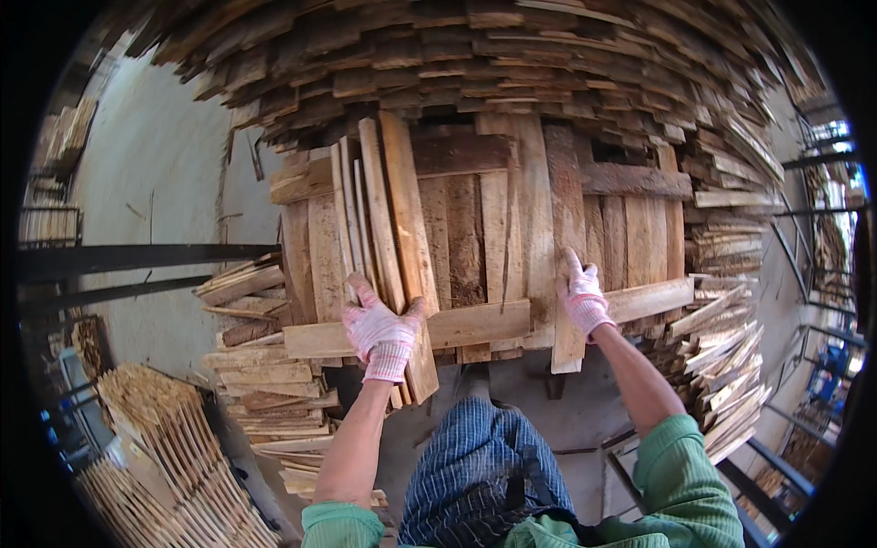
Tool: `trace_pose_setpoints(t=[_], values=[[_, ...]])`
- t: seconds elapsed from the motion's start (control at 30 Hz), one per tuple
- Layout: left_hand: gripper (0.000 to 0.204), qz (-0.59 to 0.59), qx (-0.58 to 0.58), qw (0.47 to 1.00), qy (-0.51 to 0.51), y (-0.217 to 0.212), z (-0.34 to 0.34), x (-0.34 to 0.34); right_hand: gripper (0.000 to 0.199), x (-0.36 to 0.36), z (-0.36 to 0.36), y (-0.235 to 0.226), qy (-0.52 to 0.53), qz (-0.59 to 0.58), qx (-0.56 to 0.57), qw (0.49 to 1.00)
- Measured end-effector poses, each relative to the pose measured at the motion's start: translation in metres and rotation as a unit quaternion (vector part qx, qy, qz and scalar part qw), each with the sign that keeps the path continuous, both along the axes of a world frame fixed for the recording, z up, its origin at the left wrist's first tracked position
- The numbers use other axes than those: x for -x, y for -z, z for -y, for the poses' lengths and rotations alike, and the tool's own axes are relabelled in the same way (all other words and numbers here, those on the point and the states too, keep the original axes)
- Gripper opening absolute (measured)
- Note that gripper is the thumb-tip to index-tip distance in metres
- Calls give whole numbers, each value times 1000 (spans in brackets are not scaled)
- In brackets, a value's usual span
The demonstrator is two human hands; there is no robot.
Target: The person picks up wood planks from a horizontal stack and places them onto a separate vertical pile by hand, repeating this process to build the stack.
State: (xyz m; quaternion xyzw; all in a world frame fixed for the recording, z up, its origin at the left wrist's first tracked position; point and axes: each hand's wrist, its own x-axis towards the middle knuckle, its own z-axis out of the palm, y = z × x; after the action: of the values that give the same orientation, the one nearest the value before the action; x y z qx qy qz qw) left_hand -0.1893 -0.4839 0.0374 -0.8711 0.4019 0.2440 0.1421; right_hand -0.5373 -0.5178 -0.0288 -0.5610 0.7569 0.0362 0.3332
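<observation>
My left hand (379, 329), in a pink-and-white knit glove, is closed around several narrow planks (373, 215) standing on edge. Its thumb presses the wider plank (406, 201) on their right side. In a matching glove, my right hand (585, 297) holds the right edge of a long plank (566, 205); its thumb lies on top and the other fingers are partly hidden. Beneath these lie side-by-side boards (504, 219), with a light crosspiece (484, 325) near me and a dark crosspiece (461, 155) farther off.
A tall stack of boards (475, 64) rises along the far side. Shorter wood piles stand at the left (274, 374) and right (731, 384). Bundled slats (183, 438) stand at the lower left, near dark metal bars (146, 261). Grey concrete floor (151, 155) shows at the left.
</observation>
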Motion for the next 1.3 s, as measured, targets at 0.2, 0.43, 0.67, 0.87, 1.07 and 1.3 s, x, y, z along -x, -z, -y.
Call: trace_pose_setpoints(t=[0.2, 0.43, 0.67, 0.87, 1.07, 1.3], values=[[114, -57, 45, 995, -62, -28, 10, 4, 77, -157, 80, -67, -82, 223, 103, 966], [134, -358, 262, 886, -137, 16, -11, -51, 111, -254, 107, -23, 61, 333, -33, 940], [94, -453, 168, 844, -234, 28, 2, -91, 108, -254, 99, -81, -51, 197, -104, 974], [92, -471, 183, 817, -278, 33, -5, -89, 104, -246, 86, -99, -32, 177, -216, 960], [91, -448, 241, 828, -236, 57, 11, -52, 108, -232, 31, 3, 128, 496, -96, 853], [102, -440, 253, 837, -203, 72, 3, -18, 94, -104, 18, -88, 249, 460, -98, 846]])
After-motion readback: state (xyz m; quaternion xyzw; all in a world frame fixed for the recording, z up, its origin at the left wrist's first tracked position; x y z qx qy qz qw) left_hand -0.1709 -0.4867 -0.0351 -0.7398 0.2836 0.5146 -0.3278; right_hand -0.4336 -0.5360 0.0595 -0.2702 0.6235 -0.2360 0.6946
